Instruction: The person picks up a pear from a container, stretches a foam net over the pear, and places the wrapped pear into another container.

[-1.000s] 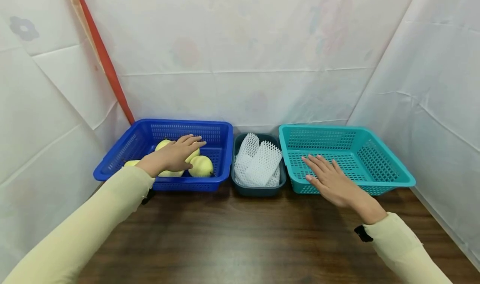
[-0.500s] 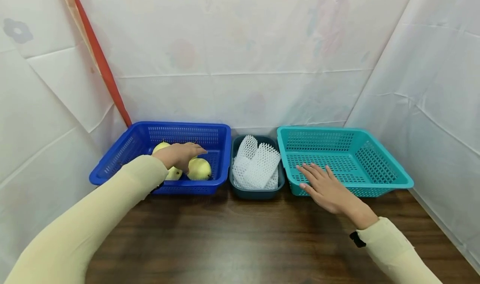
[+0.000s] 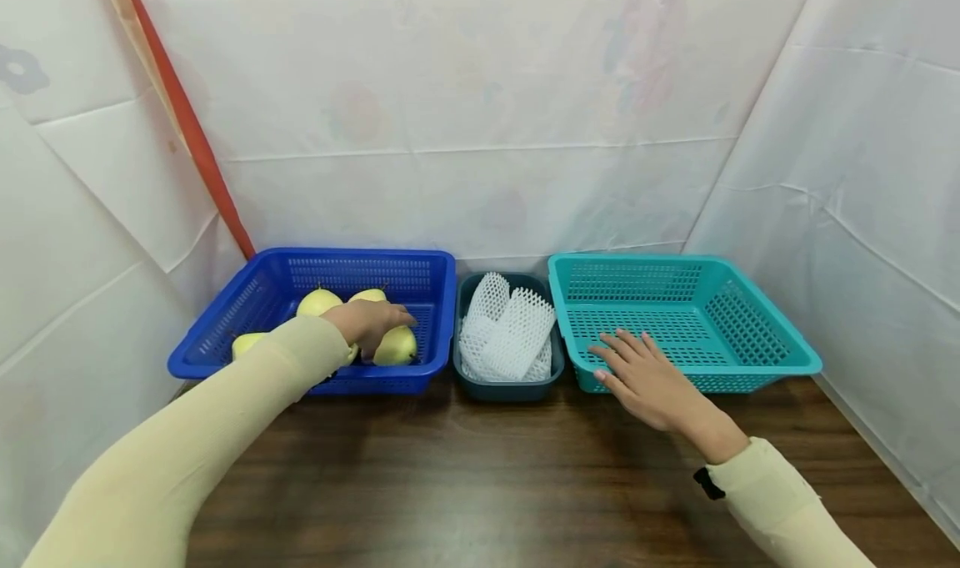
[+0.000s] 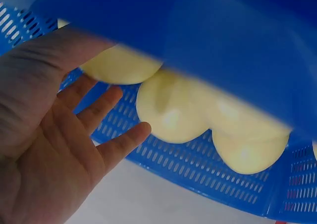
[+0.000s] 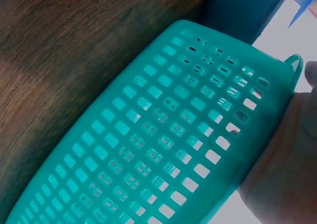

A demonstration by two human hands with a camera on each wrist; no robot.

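Note:
Several pale yellow pears lie in a blue slotted basket at the left. My left hand reaches over its front rim, right at the front-right pear. In the left wrist view, the left hand's fingers are spread apart, with a pear between them and the thumb. My right hand hovers at the front rim of a turquoise basket, fingers straight and spread, holding nothing. The right wrist view shows that basket's slotted wall beside the hand.
Between the baskets stands a small dark teal bin with white foam net sleeves. All three containers stand on a dark wooden table. A white cloth hangs behind and at both sides, with a red strip at the left.
My left hand has lowered and moved slightly right, down among the pears beside the front-right one. The right hand stays spread at the turquoise basket's front rim. The view has shifted slightly.

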